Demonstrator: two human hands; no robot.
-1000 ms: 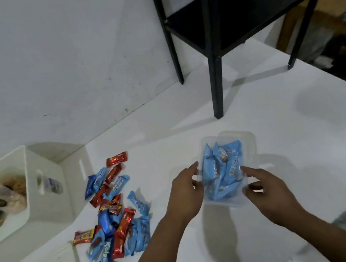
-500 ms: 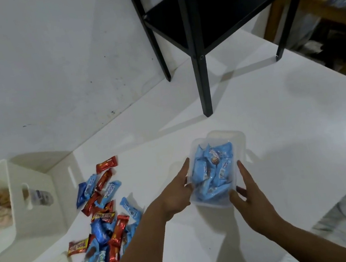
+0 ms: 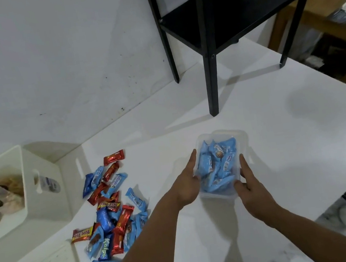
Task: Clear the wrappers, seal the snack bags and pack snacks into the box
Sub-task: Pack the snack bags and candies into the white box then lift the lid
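I see the clear plastic box (image 3: 222,192) standing on the white table (image 3: 280,137), right between my two hands. It is filled with light blue snack packets (image 3: 216,164). My left hand (image 3: 187,183) lies against the left wall of the box, with the fingers straight and pointing away from me along the side. My right hand (image 3: 251,188) is on the right wall, the fingers also stretched, and the thumb presses at the near right corner. So both hands press flat on the box from the two sides; no finger is curled around it. The box looks to rest on the table, but I cannot tell this for sure.

To the left of my left arm, apart from the box, there is a loose pile of red and blue snack bars (image 3: 112,209) on the table. Farther left stands a white bin (image 3: 28,175) with some bagged food inside. Behind the box stands a black shelf (image 3: 208,58).
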